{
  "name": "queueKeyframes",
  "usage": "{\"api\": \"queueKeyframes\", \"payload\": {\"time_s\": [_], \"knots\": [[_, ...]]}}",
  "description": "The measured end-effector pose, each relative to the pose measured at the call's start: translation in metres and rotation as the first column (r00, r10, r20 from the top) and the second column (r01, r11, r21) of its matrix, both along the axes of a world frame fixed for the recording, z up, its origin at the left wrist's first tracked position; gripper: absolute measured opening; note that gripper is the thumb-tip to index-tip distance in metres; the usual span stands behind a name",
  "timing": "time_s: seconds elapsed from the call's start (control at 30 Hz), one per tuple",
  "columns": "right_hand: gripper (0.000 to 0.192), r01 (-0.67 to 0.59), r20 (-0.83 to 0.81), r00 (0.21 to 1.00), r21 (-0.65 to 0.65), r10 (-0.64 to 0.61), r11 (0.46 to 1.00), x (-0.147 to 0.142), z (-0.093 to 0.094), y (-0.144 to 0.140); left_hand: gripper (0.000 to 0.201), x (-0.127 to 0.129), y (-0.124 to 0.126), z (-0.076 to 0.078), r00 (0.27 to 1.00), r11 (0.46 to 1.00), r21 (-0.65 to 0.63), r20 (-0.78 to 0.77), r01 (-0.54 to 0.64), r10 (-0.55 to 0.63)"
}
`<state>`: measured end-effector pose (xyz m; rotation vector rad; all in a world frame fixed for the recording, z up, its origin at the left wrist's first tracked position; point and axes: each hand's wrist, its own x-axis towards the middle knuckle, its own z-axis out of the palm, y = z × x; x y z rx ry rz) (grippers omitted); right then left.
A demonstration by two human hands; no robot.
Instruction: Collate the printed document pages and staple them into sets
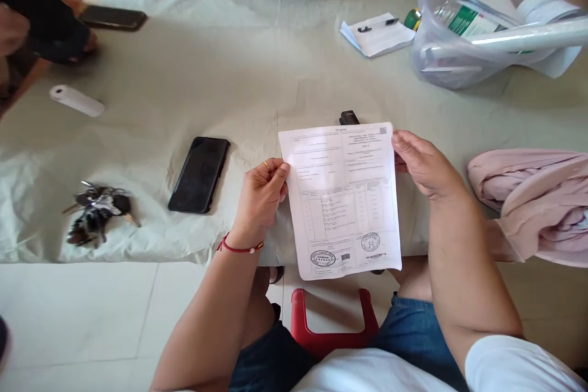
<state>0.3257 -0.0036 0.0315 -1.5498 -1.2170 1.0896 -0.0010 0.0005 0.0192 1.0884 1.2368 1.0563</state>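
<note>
Far to the left of my left hand, another person's hand [11,29] is at a black object [43,18], blurred; just beside it lies a dark phone [114,18]. Nearer my left hand follow a white roll [77,101], a bunch of keys [103,205] and, closest to that hand, a black phone [199,174], face up. My left hand [264,190], with a red bracelet [241,248] at the wrist, pinches the left edge of a printed sheet [342,165], thumb on the front. The sheet is between my two hands, its lower end beyond the table's near edge; a ruled grid and two stamps (one oval, one round) are visible, the small print illegible. Just past its top edge, between the hands, shows a small black item [349,117]. My right hand [425,162] grasps the right edge near the upper corner, lightly, as I judge it. Beyond this hand are a notepad [386,43] and a clear tub [452,73] of papers and a bottle; to its right, a pink cloth [528,190]. As to progress, the sheet is already in both hands, its printed face towards me; it is not set down, and how much of it has been read I cannot tell.
</note>
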Motion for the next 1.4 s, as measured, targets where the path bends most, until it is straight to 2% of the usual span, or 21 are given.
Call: {"api": "queueKeyframes", "payload": {"time_s": [0.2,0.3,0.4,0.63,0.77,0.87,0.93,1.0,1.17,1.27,1.4], "knots": [[0.048,-0.054,-0.13,0.991,-0.147,0.035,0.988,-0.015,0.0,-0.003,0.031,0.002,0.011,-0.009,0.984,0.985,0.061,0.087,-0.164,0.158],[0.036,-0.1,-0.166,0.983,-0.123,0.079,0.987,-0.018,0.0,-0.003,0.027,0.005,0.017,-0.011,0.974,0.975,0.06,0.086,-0.214,0.209],[0.03,-0.037,-0.171,0.985,-0.066,0.025,0.997,-0.021,-0.004,0.0,0.026,0.007,0.021,-0.013,0.968,0.968,0.072,0.094,-0.24,0.233],[0.029,0.155,-0.239,0.962,0.077,-0.133,0.985,-0.024,-0.013,0.007,0.036,0.011,0.016,-0.013,0.973,0.976,0.151,0.194,-0.158,0.127],[0.029,0.205,-0.303,0.941,0.163,-0.148,0.965,-0.033,-0.015,0.01,0.042,0.016,0.006,-0.008,0.93,0.997,0.077,0.364,0.017,-0.044],[0.026,0.223,-0.343,0.928,0.193,-0.147,0.956,-0.038,-0.018,0.012,0.046,0.016,0.001,-0.006,0.911,0.983,-0.043,0.384,0.179,-0.149],[0.026,0.226,-0.356,0.922,0.188,-0.148,0.956,-0.039,-0.019,0.013,0.047,0.015,-0.002,-0.006,0.914,0.965,-0.127,0.37,0.229,-0.168],[0.029,0.218,-0.354,0.923,0.164,-0.149,0.962,-0.038,-0.019,0.012,0.048,0.014,-0.003,-0.007,0.92,0.959,-0.163,0.356,0.231,-0.161],[0.036,0.191,-0.326,0.93,0.033,-0.17,0.981,-0.036,-0.008,0.007,0.047,0.015,-0.002,-0.008,0.921,0.963,-0.153,0.359,0.221,-0.154],[0.038,0.106,-0.309,0.945,-0.028,-0.11,0.994,-0.036,0.0,0.004,0.044,0.016,0.0,-0.009,0.924,0.973,-0.144,0.363,0.18,-0.117],[0.04,0.034,-0.282,0.959,-0.03,-0.041,0.999,-0.038,0.004,0.003,0.042,0.017,0.003,-0.011,0.93,0.98,-0.146,0.359,0.132,-0.072]]}}
